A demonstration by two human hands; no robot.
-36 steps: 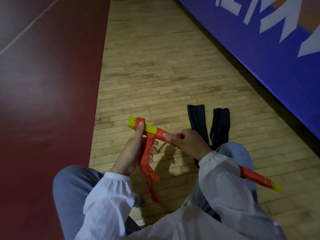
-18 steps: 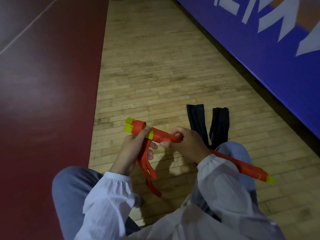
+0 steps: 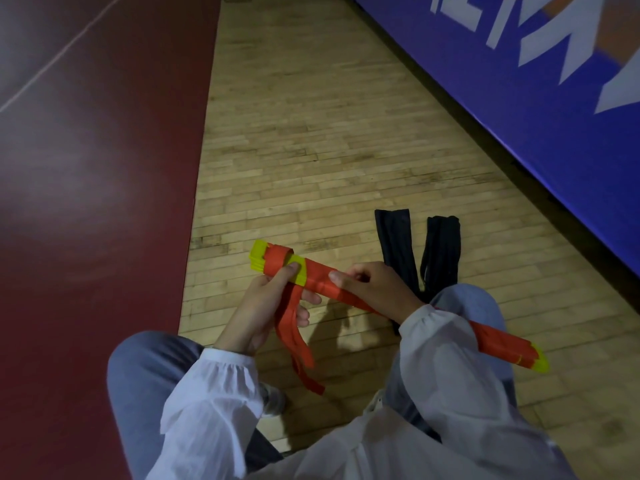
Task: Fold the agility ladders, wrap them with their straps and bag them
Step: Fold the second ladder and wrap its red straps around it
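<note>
Ladder (image 3: 322, 280), folded, held across the lap: left hand (image 3: 263, 306) grips the strap-wrapped far end (strap (image 3: 294, 337) tails dangling), right hand (image 3: 374, 289) pinches mid-bundle. Bags (image 3: 394, 244) beyond.

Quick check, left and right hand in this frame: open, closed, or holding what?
Left hand: grips the folded ladder bundle near its yellow end, thumb against the wrapped red strap.
Right hand: fingers curled round the bundle's middle.
</note>
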